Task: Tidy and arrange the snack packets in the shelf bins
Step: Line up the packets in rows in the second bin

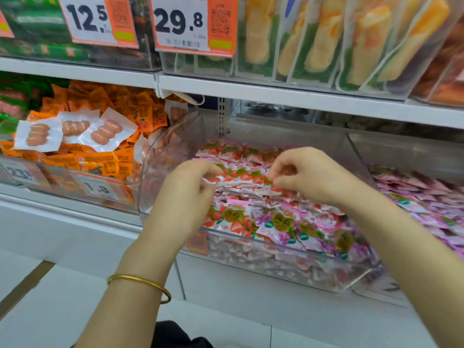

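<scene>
Two hands, my left hand [190, 189] and right hand [311, 177], held apart, each pinch an end of the row of snack packets [241, 175] standing in the clear shelf bin [288, 131], apparently to square the row, labels forward

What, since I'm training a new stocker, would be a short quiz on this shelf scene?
1. True or false: the left hand and right hand both reach into the clear bin of strawberry packets.
2. Which wrist wears the gold bangle? A left, B right.
3. Fill in: the upper-shelf price tag nearest this bin reads ___.
Key: 1 true; 2 A; 3 29.8.
</scene>
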Tool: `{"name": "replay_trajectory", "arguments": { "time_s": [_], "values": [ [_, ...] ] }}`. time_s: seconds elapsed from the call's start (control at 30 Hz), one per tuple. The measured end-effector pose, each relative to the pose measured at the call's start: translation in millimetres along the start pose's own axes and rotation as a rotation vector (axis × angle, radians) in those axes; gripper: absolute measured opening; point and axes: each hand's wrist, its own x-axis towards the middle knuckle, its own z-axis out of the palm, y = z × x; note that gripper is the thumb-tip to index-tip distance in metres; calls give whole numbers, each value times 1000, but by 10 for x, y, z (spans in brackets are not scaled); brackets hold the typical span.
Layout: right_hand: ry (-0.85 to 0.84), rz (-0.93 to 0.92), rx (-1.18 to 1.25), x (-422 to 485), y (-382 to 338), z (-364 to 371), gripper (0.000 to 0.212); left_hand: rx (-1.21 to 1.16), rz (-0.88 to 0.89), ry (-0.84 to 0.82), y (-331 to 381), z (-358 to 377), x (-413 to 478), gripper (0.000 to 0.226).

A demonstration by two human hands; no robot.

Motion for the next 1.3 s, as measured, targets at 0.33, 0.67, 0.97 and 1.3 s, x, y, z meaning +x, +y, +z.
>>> {"name": "replay_trajectory", "arguments": {
  "time_s": [0.33,0.67,0.97,1.3],
  "values": [
    [-371,-49,-353,-335,159,211,46,133,127,-247,260,301,3,10],
    [-319,43,-519,-497,256,118,58,599,234,-473,410,608,52,34],
    [-69,15,-246,-638,308,-170,34,476,171,-494,475,625,11,21],
    [245,120,255,-717,391,-214,17,456,66,-538,543,711,15,51]
  ]
}}
